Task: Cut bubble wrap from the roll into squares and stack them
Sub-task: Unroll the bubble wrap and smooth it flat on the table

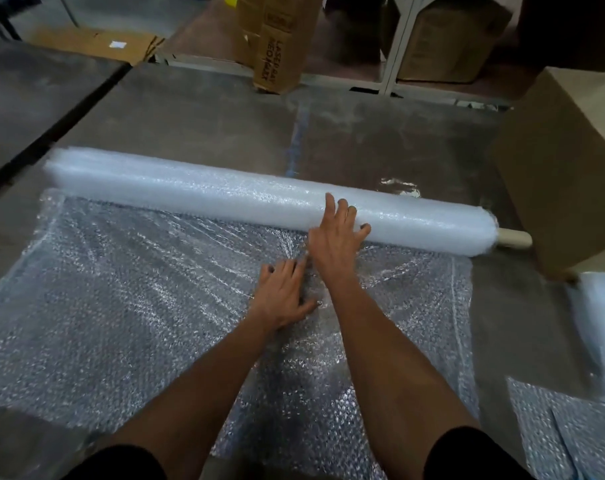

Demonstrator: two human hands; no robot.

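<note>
right hand (pixel 335 237) flat, fingers spread, pressing on roll (pixel 259 202); left hand (pixel 282 296) flat, fingers straight, on unrolled sheet (pixel 138 299).

Dim indoor light, white glare on the bubble wrap roll (pixel 259 199) (left end blurred), wide-angle bowing at edges

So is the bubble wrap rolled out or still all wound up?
Partly rolled out. A sheet lies spread flat on the table, still joined to the roll. The right hand rests on the roll, the left hand presses the sheet.
</note>
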